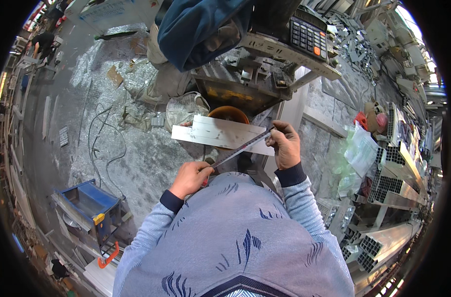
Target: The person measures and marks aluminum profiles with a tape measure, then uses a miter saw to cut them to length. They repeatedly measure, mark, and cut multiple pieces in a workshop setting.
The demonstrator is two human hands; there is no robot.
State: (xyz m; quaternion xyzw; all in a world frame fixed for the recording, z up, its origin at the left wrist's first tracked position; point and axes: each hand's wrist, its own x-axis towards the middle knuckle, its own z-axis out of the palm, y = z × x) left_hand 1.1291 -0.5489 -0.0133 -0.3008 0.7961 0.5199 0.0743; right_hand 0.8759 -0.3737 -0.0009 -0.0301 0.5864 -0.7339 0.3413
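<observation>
A tape measure blade (241, 150) runs slantwise between my two hands. My left hand (190, 178) is closed around the tape measure, with a bit of red showing by the fingers; most of its case is hidden. At the blade's upper end, my right hand (286, 143) pinches it between thumb and fingers. Just beyond the blade lie white flat metal profiles (220, 129), side by side, over an orange-brown round container (229, 114). A small skin-toned patch shows at their left end, too little to make out.
Ahead hangs dark teal cloth (201, 34), beside a ledge holding a calculator (308, 35). A blue metal machine (89, 198) stands at left, near a loose cable (107, 148). Square tube bundles (388, 190) and plastic wrap (356, 153) lie at right.
</observation>
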